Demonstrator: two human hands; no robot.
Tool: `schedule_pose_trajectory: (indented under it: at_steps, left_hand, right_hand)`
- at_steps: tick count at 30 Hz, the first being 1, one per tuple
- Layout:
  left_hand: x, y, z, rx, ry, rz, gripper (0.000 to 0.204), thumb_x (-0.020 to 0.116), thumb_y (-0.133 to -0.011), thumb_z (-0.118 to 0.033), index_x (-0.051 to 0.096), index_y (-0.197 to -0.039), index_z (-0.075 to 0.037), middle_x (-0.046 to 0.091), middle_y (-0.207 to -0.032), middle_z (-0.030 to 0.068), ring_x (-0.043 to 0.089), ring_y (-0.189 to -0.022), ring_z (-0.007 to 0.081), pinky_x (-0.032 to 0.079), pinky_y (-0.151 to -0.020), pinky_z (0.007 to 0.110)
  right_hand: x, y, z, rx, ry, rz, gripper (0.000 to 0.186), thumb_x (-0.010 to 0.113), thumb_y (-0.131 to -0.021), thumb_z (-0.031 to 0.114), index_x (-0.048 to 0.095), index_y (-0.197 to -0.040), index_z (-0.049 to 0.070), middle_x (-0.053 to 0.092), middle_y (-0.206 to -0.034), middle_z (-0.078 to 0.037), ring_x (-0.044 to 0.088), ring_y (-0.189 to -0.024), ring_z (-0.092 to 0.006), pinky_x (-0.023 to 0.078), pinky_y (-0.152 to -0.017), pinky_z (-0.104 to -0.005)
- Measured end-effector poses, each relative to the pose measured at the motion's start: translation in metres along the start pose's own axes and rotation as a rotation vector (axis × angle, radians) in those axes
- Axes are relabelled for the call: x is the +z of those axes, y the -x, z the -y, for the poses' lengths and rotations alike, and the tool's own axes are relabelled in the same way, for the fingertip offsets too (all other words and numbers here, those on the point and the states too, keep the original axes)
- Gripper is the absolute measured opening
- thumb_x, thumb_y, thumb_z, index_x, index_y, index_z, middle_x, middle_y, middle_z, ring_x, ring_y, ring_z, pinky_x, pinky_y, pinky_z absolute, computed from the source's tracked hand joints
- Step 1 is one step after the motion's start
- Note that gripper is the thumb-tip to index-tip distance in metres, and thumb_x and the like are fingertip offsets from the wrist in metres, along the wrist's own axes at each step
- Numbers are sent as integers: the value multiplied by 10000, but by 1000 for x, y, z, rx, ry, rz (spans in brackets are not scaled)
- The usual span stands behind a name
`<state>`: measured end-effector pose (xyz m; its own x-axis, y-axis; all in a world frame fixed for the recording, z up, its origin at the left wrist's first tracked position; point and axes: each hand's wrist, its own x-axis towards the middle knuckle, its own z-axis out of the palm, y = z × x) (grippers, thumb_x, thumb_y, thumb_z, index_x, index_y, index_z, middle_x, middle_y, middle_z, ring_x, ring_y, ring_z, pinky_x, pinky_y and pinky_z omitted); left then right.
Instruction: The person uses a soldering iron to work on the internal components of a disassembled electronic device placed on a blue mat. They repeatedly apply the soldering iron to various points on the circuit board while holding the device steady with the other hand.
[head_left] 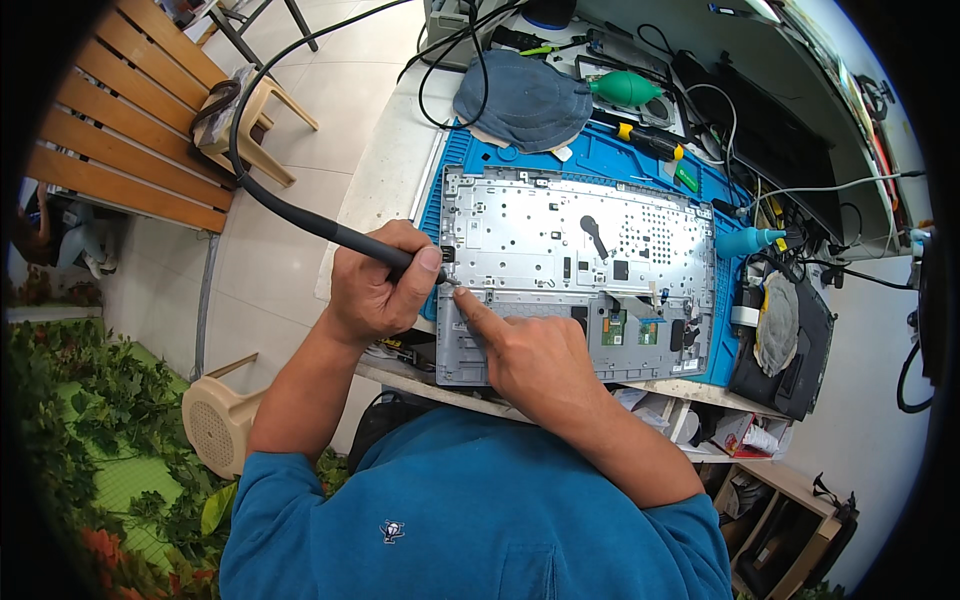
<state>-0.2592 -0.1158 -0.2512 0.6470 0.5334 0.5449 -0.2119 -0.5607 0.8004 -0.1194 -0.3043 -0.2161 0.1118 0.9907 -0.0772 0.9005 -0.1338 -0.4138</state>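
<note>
My left hand [385,285] is closed round the black handle of a soldering iron [350,237], whose thick cable rises to the upper left. The iron's thin tip points down at the left edge of an opened laptop's keyboard-side cover [520,225]. This cover lies flat, with a bare silver metal plate and a grey palm-rest part nearer to me. My right hand [545,365] rests over the palm-rest, index finger stretched to the spot beside the tip, the other fingers curled. Whether tip and metal touch is too small to tell. A small green board [613,328] shows in the palm-rest.
Beneath the cover lies a blue work mat [727,290]. Behind it are a grey cloth pad [523,100], a green rubber blower [627,88] and a yellow-black screwdriver [650,142]. A teal bottle [748,241] and a dark laptop [800,350] stand right. Left are plastic stools [222,425].
</note>
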Motion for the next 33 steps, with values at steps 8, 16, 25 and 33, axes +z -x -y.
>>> schedule_pose_trajectory:
  at_steps: [8, 16, 25, 33]
  left_hand:
    - [-2, -2, -3, 10, -27, 41, 137, 673, -1047, -46, 658, -919, -3, 656, -787, 68, 566, -641, 133, 451, -586, 300]
    - [-5, 2, 0, -7, 25, -31, 89, 717, -1046, -70, 705, -988, -5, 701, -824, 66, 621, -700, 131, 485, -617, 294]
    - [-16, -5, -8, 13, 44, 329, 243, 681, -1100, -145, 709, -1311, -27, 797, -961, 130, 763, -905, 255, 597, -943, 419]
    - [-10, -7, 3, 208, -104, 342, 273, 777, -971, -55, 740, -1235, -115, 725, -909, 100, 672, -747, 290, 541, -660, 399]
  right_hand:
    - [0, 0, 2, 6, 1, 5, 672, 634, -892, 74, 625, -1564, 89, 731, -721, -145, 724, -608, -330, 543, -559, -484]
    - [-1, -1, 3, 6, -15, 11, 682, 633, -885, 71, 612, -1567, 62, 739, -734, -157, 731, -624, -344, 545, -572, -492]
    - [7, 1, 0, -11, 46, -41, 698, 661, -901, 67, 600, -1593, 141, 736, -716, -110, 712, -580, -321, 549, -547, -473]
    - [7, 1, 0, -26, 50, -50, 713, 660, -904, 76, 576, -1611, 123, 727, -707, -118, 713, -568, -309, 558, -545, -474]
